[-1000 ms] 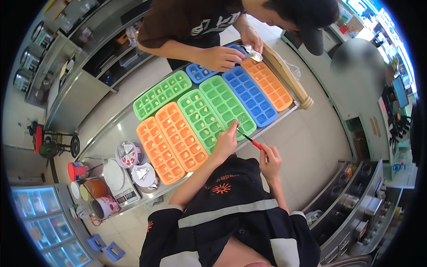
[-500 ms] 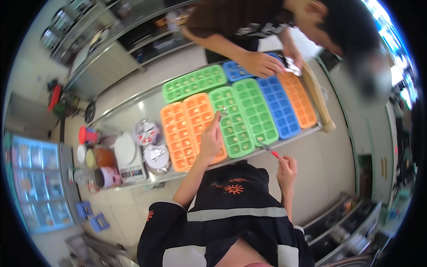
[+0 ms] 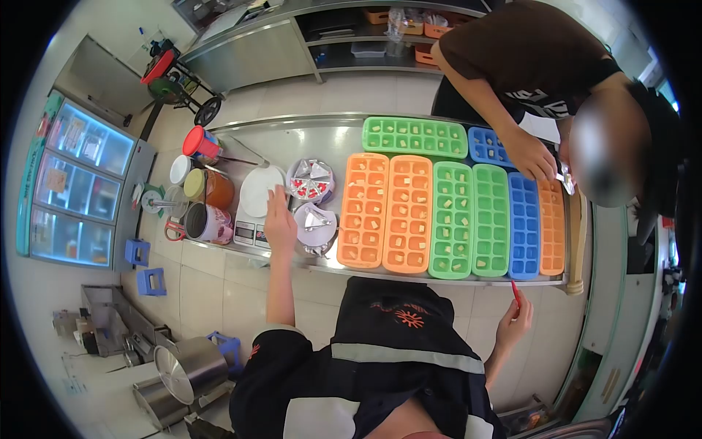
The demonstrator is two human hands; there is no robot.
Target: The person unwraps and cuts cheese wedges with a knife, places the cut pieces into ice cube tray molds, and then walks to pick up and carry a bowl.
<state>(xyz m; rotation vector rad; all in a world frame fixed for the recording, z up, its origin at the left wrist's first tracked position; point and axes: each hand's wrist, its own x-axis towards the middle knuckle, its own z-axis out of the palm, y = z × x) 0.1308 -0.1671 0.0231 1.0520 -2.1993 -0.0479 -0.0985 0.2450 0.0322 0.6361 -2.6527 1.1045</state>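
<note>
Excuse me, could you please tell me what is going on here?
The person's right hand grips a red-handled tool, while the left hand is at the scale; whether it holds anything is unclear. Across the table, a co-worker's hand is by some foil. Pale pieces sit in several orange trays and green trays.

Clothing (image 3: 384, 382): black, short-sleeved
Band (image 3: 409, 355): pale grey
Emblem (image 3: 409, 318): orange, rayed sun
Left cuff (image 3: 281, 328): light grey
Sleeve mark (image 3: 254, 350): orange
Upper panel (image 3: 318, 418): light grey
</note>
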